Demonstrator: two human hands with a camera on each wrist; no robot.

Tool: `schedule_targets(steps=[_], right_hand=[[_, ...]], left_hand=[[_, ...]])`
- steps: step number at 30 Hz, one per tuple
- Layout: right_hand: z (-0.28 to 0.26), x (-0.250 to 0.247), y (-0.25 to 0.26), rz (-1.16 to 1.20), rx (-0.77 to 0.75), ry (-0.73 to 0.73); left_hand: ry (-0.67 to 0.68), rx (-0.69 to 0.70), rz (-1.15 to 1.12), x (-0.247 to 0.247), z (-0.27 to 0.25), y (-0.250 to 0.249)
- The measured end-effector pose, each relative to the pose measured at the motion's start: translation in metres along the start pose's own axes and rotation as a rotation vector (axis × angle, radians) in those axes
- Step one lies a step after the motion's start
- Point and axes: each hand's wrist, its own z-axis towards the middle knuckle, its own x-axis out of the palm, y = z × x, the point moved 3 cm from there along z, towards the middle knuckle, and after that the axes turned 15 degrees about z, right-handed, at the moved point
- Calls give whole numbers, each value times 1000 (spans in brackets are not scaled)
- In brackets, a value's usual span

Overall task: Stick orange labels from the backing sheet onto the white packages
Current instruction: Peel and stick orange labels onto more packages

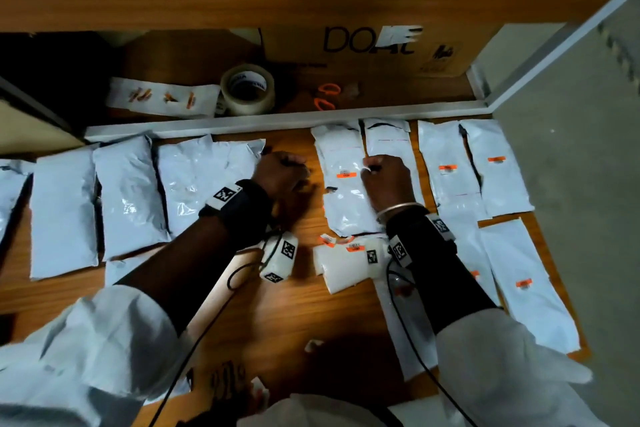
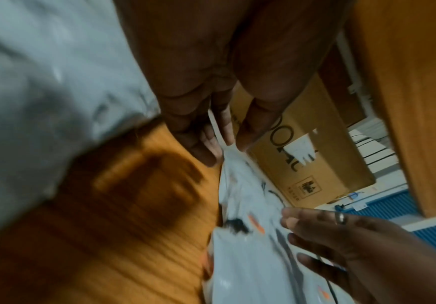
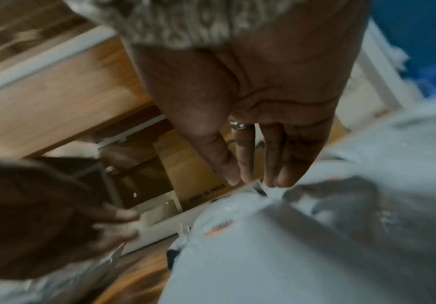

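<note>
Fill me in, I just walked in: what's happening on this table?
A person is sticking orange labels on white packages spread over a wooden table. The right hand is on a package without a label; the left hand hovers beside. Packages on the right have labels, like this one; those on the left don't.

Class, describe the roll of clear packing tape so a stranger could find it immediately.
Start at the cardboard box printed with black letters on the shelf behind the white rail. Left of it stands the tape roll, between a white sheet and orange-handled scissors. It is the only round, hollow thing there.
</note>
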Motion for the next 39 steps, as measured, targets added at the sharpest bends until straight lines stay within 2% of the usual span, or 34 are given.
schedule_targets(steps=[3,5,8,9,11,13,15,19,23,27,30,32,34,37,38,39], right_hand=[[-24,0,27,-64,-272,-132],[-44,22,44,25,-328,-55],[-71,80,56,90,-238,169],[-80,101,55,38,-198,245],[-96,135,50,-85,-110,367],[-107,152,47,-84,-55,393],[-114,154,47,-8,-28,354],[-134,131,46,126,-13,315],[-181,90,33,188,-28,345],[-230,64,-10,191,0,425],[-251,64,-40,133,7,445],[-259,65,-51,65,-31,430],[-265,62,-55,-42,-155,327],[-283,49,-54,-94,-307,111],[-291,46,-57,-87,-328,91],[-299,44,-60,-93,-343,132]], left_hand=[[-170,68,113,-41,-16,10],[-346,67,178,-72,-33,26],[-525,-22,341,-101,-57,63],[-518,-52,379,-104,-60,78],[-418,-91,383,-103,-63,103],[-330,-111,362,-98,-65,120],[-293,-116,335,-93,-70,129],[-240,-157,56,-91,-92,138],[-125,-88,-61,-79,-149,139],[-2,-118,-102,-58,-192,174],[50,-151,-5,-41,-201,203],[29,-143,87,-33,-202,214],[10,-126,159,-29,-204,216],[-59,-157,57,-31,-204,220],[-62,-157,2,-31,-206,219],[-58,-148,-31,-31,-209,217]])
